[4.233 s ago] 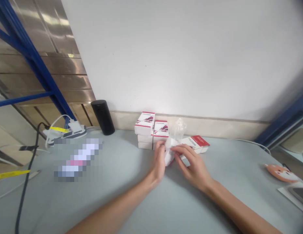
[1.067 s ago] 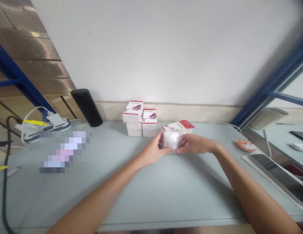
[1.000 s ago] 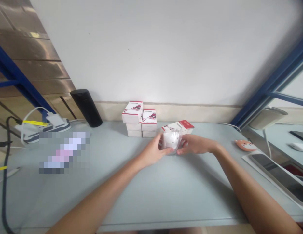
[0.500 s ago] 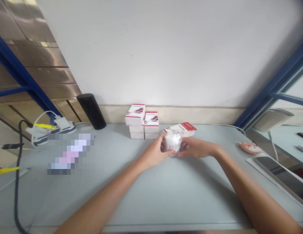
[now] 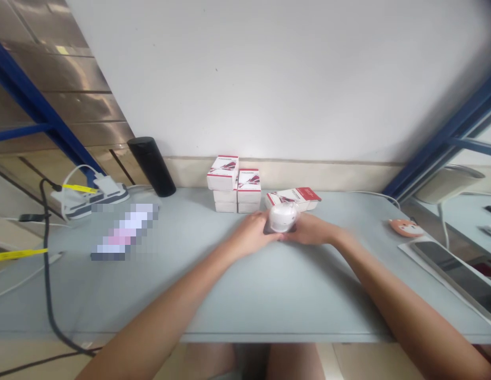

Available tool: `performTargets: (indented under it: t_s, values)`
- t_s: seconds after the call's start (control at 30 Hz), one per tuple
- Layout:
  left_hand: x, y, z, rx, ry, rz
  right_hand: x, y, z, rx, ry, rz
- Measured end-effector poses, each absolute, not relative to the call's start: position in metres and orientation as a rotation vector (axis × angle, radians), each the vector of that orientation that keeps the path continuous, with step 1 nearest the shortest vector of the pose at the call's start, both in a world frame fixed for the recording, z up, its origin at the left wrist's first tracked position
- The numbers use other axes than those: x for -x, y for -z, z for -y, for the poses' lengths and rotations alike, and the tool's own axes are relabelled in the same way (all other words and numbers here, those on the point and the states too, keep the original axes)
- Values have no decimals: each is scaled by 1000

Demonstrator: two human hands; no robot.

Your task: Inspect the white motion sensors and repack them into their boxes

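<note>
Your left hand (image 5: 251, 232) and right hand (image 5: 311, 229) clasp the white item (image 5: 282, 216); you're likely steadying it; next calls for even pressure.

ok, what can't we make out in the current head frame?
All in the head view:
White object: lower sides hidden by the left hand and right hand.
Stacked boxes: fine print too small to read.
White-and-red box: near side partly hidden behind the white object and right hand.
Pixelated patch: detail masked by the pixels.
Dark slab: cut off by the right edge.
</note>
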State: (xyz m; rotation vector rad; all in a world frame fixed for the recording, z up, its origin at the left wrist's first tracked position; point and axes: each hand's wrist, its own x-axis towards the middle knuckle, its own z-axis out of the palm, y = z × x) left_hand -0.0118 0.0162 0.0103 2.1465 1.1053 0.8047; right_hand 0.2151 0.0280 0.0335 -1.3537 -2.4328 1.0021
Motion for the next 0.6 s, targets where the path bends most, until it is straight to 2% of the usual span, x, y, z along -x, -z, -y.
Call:
performTargets:
  t_s: [0.13, 0.23, 0.4, 0.6]
  values:
    - [12, -5, -19, -2088, -821, -1116, -214, -34, -26, 1348, -997, 2438]
    - [9, -6, -22, -1804, -911, -1064, -213, -40, -25, 1300, -1003, 2365]
    - [5, -25, -21, -1299, -1107, -881, -214, -54, -23, 1167, -981, 2146]
    - [7, -37, -14, -1082, -1124, -720, -216, -63, -20, 1151, -875, 1895]
